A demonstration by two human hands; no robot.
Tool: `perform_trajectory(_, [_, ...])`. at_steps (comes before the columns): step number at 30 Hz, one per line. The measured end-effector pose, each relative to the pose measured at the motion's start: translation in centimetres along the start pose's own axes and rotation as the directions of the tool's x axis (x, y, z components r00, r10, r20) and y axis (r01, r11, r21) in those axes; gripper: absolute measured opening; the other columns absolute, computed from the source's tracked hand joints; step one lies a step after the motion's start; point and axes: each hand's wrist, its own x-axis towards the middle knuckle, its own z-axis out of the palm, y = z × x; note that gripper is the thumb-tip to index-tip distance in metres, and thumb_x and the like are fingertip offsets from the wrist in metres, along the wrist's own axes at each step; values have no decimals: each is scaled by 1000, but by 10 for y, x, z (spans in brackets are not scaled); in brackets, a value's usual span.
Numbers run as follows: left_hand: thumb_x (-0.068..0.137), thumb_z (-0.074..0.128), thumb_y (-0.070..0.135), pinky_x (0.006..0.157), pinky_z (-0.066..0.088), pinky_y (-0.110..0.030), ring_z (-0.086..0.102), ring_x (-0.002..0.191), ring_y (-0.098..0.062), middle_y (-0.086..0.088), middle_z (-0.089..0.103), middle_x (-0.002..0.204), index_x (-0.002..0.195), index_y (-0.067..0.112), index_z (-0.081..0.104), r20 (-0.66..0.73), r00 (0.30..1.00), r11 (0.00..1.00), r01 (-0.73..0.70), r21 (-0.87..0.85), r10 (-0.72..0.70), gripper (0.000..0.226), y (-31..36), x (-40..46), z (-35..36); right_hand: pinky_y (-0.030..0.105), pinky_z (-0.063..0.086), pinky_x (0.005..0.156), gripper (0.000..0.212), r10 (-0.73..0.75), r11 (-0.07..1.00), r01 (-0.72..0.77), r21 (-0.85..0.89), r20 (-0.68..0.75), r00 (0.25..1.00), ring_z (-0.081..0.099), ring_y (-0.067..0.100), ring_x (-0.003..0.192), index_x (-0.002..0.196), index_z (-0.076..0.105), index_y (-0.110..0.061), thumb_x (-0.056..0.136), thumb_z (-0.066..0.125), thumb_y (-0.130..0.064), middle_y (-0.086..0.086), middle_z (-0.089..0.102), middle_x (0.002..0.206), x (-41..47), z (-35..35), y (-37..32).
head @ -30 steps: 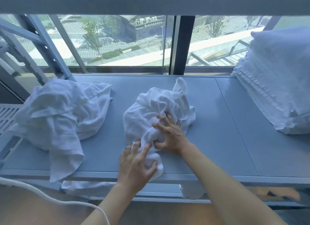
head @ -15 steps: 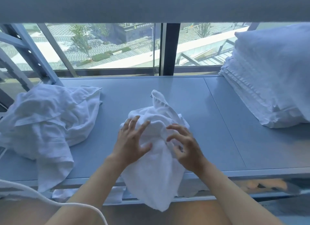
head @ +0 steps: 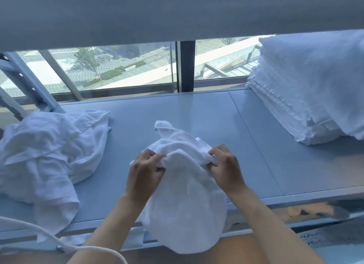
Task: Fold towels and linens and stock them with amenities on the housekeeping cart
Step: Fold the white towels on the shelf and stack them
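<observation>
A crumpled white towel (head: 183, 200) lies at the middle of the grey shelf (head: 212, 116) and hangs over its front edge. My left hand (head: 142, 171) pinches a fold of it on the left. My right hand (head: 224, 165) pinches the same fold on the right, about a towel's width away. One corner of the towel sticks up behind my hands.
A heap of unfolded white linen (head: 45, 155) lies at the shelf's left end and droops over the edge. A stack of folded white towels (head: 311, 86) stands at the right end. A window (head: 122, 67) runs behind the shelf. A white cable (head: 59, 246) crosses the lower left.
Both hands have closed on the towel and pulled it toward me; more of it now hangs over the front edge. The view has tilted down and to the right.
</observation>
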Motion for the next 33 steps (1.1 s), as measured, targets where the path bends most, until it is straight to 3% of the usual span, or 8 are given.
perform_trajectory(7, [79,79,5,76,49,-39,56,93,-26,1,59,102,109,21,76,-335,929,988,-151,43,157,34,8,47,-52,30,48,71,17,-226,973,225,-41,-341,912,60,20,85,84,66,-11,79,68,5,2,61,96,82,-38,-25])
perform_trajectory(10, [80,74,13,83,50,-43,52,108,-30,-3,57,120,119,21,71,-98,990,982,-84,169,102,40,10,50,-42,35,49,89,29,-118,991,104,-86,-167,979,58,32,113,114,69,-8,89,59,3,13,58,127,110,-23,-24])
perform_trajectory(13, [80,71,24,90,49,-45,49,121,-35,-6,49,139,128,25,65,112,992,964,25,266,-57,48,-2,27,-20,47,38,112,61,176,965,-150,-213,108,978,36,38,141,152,43,-10,92,49,-2,15,30,161,101,2,-14])
perform_trajectory(17, [80,76,40,100,47,-49,42,135,-32,-5,41,153,143,27,54,169,976,976,108,188,-140,68,-22,7,-1,50,31,119,62,-2,975,52,-214,227,974,26,30,151,155,41,-21,96,59,-28,8,29,166,59,30,-1])
perform_trajectory(20, [84,70,52,118,31,-50,28,148,-32,-5,30,162,155,32,39,315,932,969,109,219,-177,80,-31,-4,14,49,18,124,61,47,939,86,-332,373,926,15,25,157,158,35,-30,102,50,-46,4,20,170,29,46,18])
perform_trajectory(24, [86,69,47,118,29,-54,25,151,-35,-5,26,166,158,33,33,299,945,979,78,186,-132,82,-33,-20,22,47,9,125,59,118,896,56,-441,357,927,9,21,158,160,29,-32,104,39,-51,-1,14,172,8,45,33])
perform_trajectory(29, [82,72,35,110,42,-49,28,150,-33,-10,18,167,162,36,19,202,957,975,190,117,-210,96,-29,-36,24,50,9,126,62,177,892,-43,-451,261,949,11,23,158,160,31,-31,103,41,-52,-3,15,172,-39,24,37])
perform_trajectory(33, [79,70,38,99,50,-47,41,137,-34,-10,34,160,155,32,39,240,936,953,204,222,-257,82,-26,-46,16,51,17,122,59,257,839,-133,-528,169,951,24,24,154,153,44,-28,100,47,-54,-3,30,167,-65,0,41])
